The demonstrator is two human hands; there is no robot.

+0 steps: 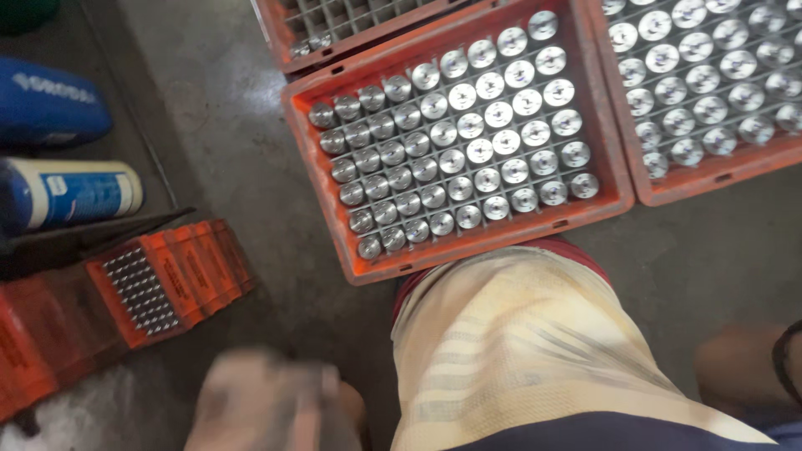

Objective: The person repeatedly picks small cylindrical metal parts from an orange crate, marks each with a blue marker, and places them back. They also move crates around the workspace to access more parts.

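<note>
My left hand (271,405) is a pale, motion-blurred shape at the bottom edge, low over the concrete floor; whether it holds anything is not visible. My right hand (739,367) shows at the bottom right with a dark band at the wrist, blurred and partly cut off by the edge. Between them my knee is covered by a cream striped cloth (518,351). Just beyond the knee stands an orange plastic crate (313,159) whose grid cells hold several shiny round metal parts (468,125). Neither hand touches the crate.
A second orange crate (718,175) of the same metal parts sits to the right, and a third (276,33) behind. At left lie orange boxes of small metal pins (142,288), a blue-and-white cylinder (71,192) and a blue container (50,100).
</note>
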